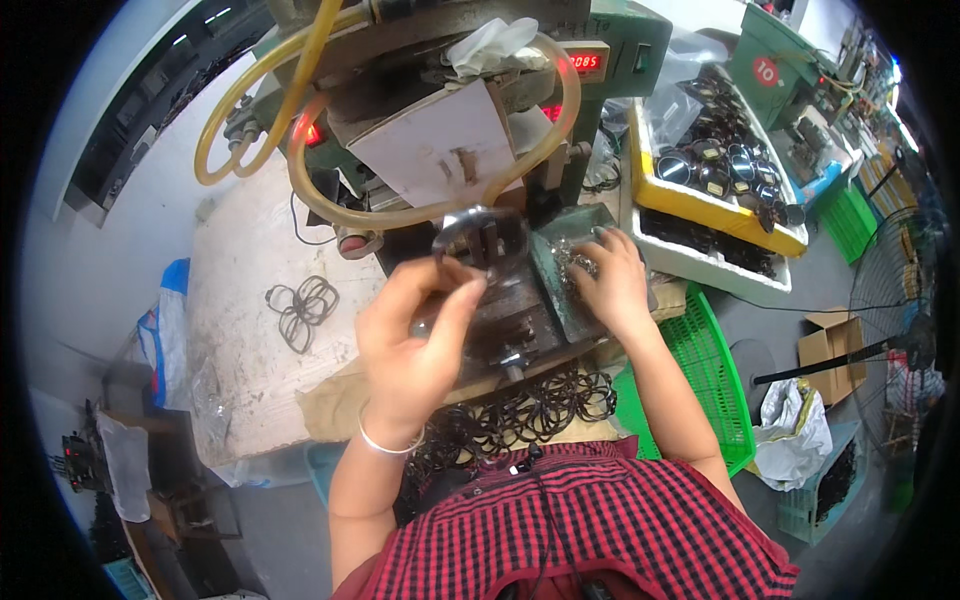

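Observation:
My left hand (pixel 410 335) pinches a dark eyeglass frame (pixel 480 243) between thumb and fingers, slightly blurred, in front of the machine. My right hand (pixel 614 285) dips its bent, parted fingertips into a green metal tray (pixel 585 325). Small shiny metal pieces (pixel 565 262) lie in that tray, partly covered by the fingers. No held piece shows in the right hand. Between the hands is the machine's dark metal bed (pixel 510 320), with a bolt-like fitting at its front. Many black frames (pixel 540 405) lie heaped at the bench edge before me.
A green machine (pixel 625 60) with red digital displays and a looping yellowish hose (pixel 570 110) stands ahead. Several black frames (pixel 302 310) lie on the left tabletop. At right are foam boxes (pixel 715 215) of dark eyewear, a green basket (pixel 715 370) and a floor fan (pixel 900 340).

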